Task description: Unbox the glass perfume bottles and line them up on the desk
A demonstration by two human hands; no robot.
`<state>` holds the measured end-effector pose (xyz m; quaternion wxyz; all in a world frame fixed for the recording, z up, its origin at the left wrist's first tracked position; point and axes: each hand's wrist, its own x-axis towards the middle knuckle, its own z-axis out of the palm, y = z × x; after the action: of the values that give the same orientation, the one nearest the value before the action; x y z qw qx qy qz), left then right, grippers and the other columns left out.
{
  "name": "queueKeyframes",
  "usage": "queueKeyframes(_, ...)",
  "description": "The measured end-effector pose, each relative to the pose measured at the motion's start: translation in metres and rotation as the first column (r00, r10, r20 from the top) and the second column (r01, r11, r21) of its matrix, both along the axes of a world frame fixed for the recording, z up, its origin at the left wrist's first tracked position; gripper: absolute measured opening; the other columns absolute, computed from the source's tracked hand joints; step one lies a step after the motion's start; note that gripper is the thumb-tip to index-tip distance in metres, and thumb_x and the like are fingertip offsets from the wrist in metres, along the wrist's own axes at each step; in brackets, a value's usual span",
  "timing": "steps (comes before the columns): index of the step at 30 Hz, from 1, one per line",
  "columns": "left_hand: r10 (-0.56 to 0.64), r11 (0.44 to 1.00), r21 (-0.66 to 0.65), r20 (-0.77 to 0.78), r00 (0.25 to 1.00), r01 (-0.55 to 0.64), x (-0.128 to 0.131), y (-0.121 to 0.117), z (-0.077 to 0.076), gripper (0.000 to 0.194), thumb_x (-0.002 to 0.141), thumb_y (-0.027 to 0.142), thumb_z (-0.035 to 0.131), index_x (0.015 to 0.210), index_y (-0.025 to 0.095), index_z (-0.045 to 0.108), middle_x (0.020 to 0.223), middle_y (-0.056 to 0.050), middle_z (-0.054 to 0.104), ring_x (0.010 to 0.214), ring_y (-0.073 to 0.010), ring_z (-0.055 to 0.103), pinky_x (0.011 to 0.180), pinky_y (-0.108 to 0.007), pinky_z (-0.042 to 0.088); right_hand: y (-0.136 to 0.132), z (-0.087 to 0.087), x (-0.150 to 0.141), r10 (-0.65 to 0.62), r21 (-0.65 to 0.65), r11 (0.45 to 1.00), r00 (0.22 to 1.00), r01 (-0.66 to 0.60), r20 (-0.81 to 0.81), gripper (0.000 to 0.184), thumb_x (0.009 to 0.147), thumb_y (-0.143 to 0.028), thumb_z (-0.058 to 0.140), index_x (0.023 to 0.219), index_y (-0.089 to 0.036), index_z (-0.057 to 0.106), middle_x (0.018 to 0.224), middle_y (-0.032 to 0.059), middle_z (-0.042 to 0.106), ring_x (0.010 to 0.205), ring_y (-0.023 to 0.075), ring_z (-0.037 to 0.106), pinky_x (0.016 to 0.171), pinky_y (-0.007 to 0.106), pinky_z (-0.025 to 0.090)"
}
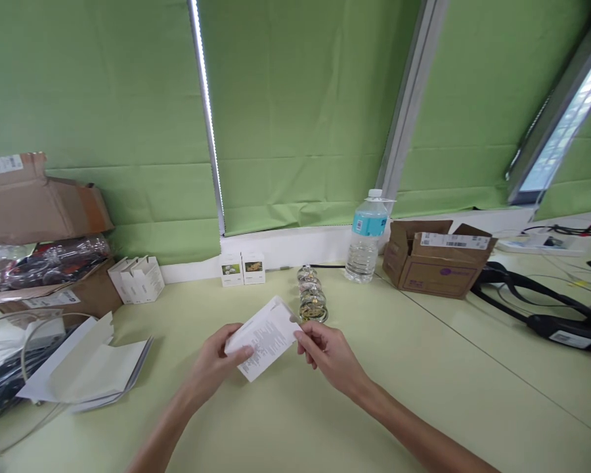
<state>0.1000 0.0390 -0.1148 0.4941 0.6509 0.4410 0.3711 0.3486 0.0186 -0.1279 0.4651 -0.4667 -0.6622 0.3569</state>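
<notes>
A white cardboard box (268, 338) with fine printed text on its face is held up over the table, tilted up to the right. My left hand (221, 355) grips its left end, thumb across the printed side. At the right end, the fingers of my right hand (322, 348) pinch the box's edge or flap; exactly which is hard to see. Just behind the box, a row of shiny round items in clear wrapping (311, 293) lies on the table. Two small white boxes with pictures (243, 269) stand behind, against the wall.
Several white cartons (136, 280) stand at left beside brown cardboard boxes (44, 203). Folded white card (98, 371) and cables (10, 374) lie nearer. A water bottle (366, 243), an open brown box (436, 263) and a black strapped device (556, 322) occupy the right side.
</notes>
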Motion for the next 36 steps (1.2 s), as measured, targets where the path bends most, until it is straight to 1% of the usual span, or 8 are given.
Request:
queueKeyframes(4, 0.008, 0.994, 0.108, -0.01, 1.0, -0.007, 0.001, 0.003, -0.007, 0.038, 0.078, 0.04, 0.067, 0.11, 0.021, 0.061, 0.108, -0.006, 0.069, 0.099, -0.0238, 0.063, 0.085, -0.033, 0.05, -0.003, 0.006, 0.0, -0.021, 0.053, 0.998, 1.0, 0.02, 0.006, 0.029, 0.093, -0.043, 0.048, 0.079, -0.019, 0.057, 0.065, -0.0013, 0.056, 0.052, 0.011, 0.048, 0.048, 0.022, 0.041)
queueKeyframes(8, 0.05, 0.988, 0.151, -0.054, 0.997, -0.042, -0.003, 0.005, -0.013, 0.035, 0.079, 0.039, 0.065, 0.11, 0.023, 0.061, 0.108, -0.005, 0.069, 0.098, -0.0224, 0.063, 0.085, -0.033, 0.049, -0.002, 0.019, 0.009, -0.12, 0.136, 0.981, 0.982, 0.139, -0.144, 0.024, 0.093, -0.042, 0.05, 0.089, -0.02, 0.059, 0.069, -0.0004, 0.057, 0.053, 0.0108, 0.048, 0.046, 0.022, 0.04)
queueKeyframes(14, 0.121, 0.986, 0.113, 0.014, 0.993, -0.121, -0.007, 0.013, -0.023, 0.041, 0.08, 0.045, 0.063, 0.111, 0.018, 0.057, 0.106, -0.008, 0.069, 0.094, -0.0236, 0.065, 0.082, -0.035, 0.051, 0.003, 0.042, 0.036, -0.283, 0.271, 0.874, 0.875, 0.404, -0.392, 0.019, 0.09, -0.039, 0.057, 0.09, -0.02, 0.06, 0.072, 0.0004, 0.058, 0.056, 0.0113, 0.05, 0.047, 0.023, 0.042)
queueKeyframes(18, 0.288, 0.955, 0.091, -0.057, 0.956, -0.282, -0.01, 0.021, -0.031, 0.056, 0.08, 0.052, 0.06, 0.121, 0.016, 0.049, 0.112, -0.012, 0.066, 0.09, -0.0255, 0.066, 0.078, -0.039, 0.052, 0.006, 0.039, 0.037, -0.264, 0.209, 0.911, 0.892, 0.356, -0.366, 0.022, 0.089, -0.041, 0.059, 0.085, -0.019, 0.061, 0.067, -0.0006, 0.055, 0.054, 0.0109, 0.048, 0.046, 0.023, 0.04)
queueKeyframes(23, 0.502, 0.851, 0.335, -0.291, 0.815, -0.405, -0.013, 0.02, -0.034, 0.057, 0.082, 0.055, 0.055, 0.126, 0.019, 0.048, 0.128, -0.014, 0.055, 0.12, -0.0328, 0.051, 0.096, -0.05, 0.043, 0.002, 0.03, 0.024, -0.212, 0.121, 0.96, 0.938, 0.252, -0.273, 0.026, 0.088, -0.044, 0.059, 0.083, -0.018, 0.064, 0.058, -0.0024, 0.05, 0.052, 0.0109, 0.046, 0.045, 0.022, 0.039)
queueKeyframes(28, 0.417, 0.824, 0.536, -0.36, 0.834, -0.181, 0.004, -0.003, -0.019, 0.053, 0.087, 0.052, 0.049, 0.134, 0.028, 0.041, 0.14, -0.009, 0.047, 0.128, -0.0287, 0.045, 0.097, -0.045, 0.046, -0.004, 0.029, 0.013, -0.145, 0.039, 0.985, 0.937, 0.166, -0.318, 0.028, 0.088, -0.045, 0.059, 0.084, -0.018, 0.062, 0.053, -0.0023, 0.055, 0.047, 0.0118, 0.05, 0.046, 0.024, 0.045)
queueKeyframes(32, 0.334, 0.722, 0.684, -0.476, 0.813, 0.105, 0.029, -0.026, -0.013, 0.082, 0.078, 0.055, 0.062, 0.145, 0.027, 0.025, 0.151, -0.009, 0.033, 0.137, -0.028, 0.034, 0.108, -0.044, 0.038, -0.007, 0.029, 0.005, -0.074, -0.074, 0.996, 0.923, 0.05, -0.377, 0.031, 0.088, -0.048, 0.058, 0.087, -0.016, 0.059, 0.054, 0.0013, 0.062, 0.046, 0.0164, 0.059, 0.05, 0.03, 0.052)
queueKeyframes(36, 0.364, 0.695, 0.705, -0.513, 0.777, 0.14, 0.047, -0.038, -0.019, 0.105, 0.07, 0.052, 0.072, 0.149, 0.022, 0.011, 0.152, -0.012, 0.03, 0.138, -0.0299, 0.032, 0.107, -0.045, 0.039, -0.012, 0.03, -0.004, -0.034, -0.192, 0.979, 0.87, -0.071, -0.492, 0.03, 0.089, -0.047, 0.057, 0.09, -0.017, 0.055, 0.055, 0.0016, 0.063, 0.05, 0.0202, 0.065, 0.049, 0.032, 0.055)
